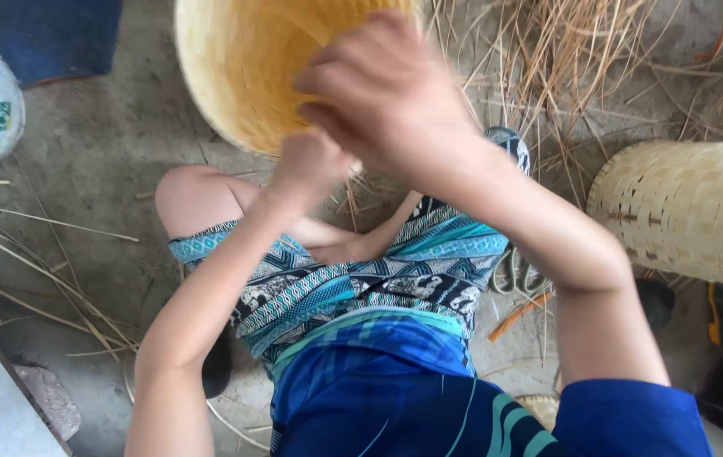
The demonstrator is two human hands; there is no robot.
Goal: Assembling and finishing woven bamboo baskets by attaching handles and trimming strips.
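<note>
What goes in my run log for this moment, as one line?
left hand: at woven basket rim | right hand: over rim, blurred | seated on floor

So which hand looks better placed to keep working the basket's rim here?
Probably the right hand: it lies over the near rim of the woven basket, fingers curled. The left hand sits lower, under the rim, seemingly steadying it.

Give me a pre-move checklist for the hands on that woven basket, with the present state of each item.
1. Left hand at the lower rim of the woven basket: ok.
2. Right hand on the rim, fingers curled: ok, though blurred.
3. Firmness of either grip: cannot tell.
4. Basket held up over the lap, off the concrete floor: ok.
5. Finished basket lying on its side, apart from the hands: ok.
6. Loose straw within reach behind the basket: ok.
</note>
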